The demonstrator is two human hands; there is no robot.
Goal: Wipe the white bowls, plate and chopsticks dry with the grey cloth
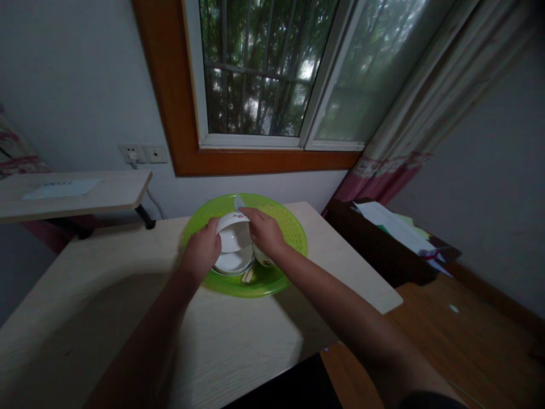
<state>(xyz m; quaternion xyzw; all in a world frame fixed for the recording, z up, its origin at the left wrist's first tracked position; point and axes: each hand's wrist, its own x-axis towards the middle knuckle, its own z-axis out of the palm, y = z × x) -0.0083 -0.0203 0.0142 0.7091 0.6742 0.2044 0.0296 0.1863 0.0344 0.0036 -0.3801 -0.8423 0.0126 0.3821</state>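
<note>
A white bowl (235, 236) with small red marks on its outside is tilted on its side, its hollow facing me, over a round green plastic basket (300, 241). My left hand (203, 247) is closed on the bowl's left edge. On the right edge, my right hand (266, 232) grips the same bowl. A pale, pointed piece (239, 202) sticks up behind the rim by my right fingers; its kind is unclear. Below the bowl lie stacked white dishes (233, 262), light wooden chopsticks (248, 274) and another patterned white bowl (264, 259), partly hidden by my right hand.
The basket stands on a pale wooden table (238, 335) against the wall under a window (264, 74). A raised shelf (114, 190) with a paper sheet is at the left. Right of the table, papers (395, 227) lie on a dark wooden piece of furniture (374, 250).
</note>
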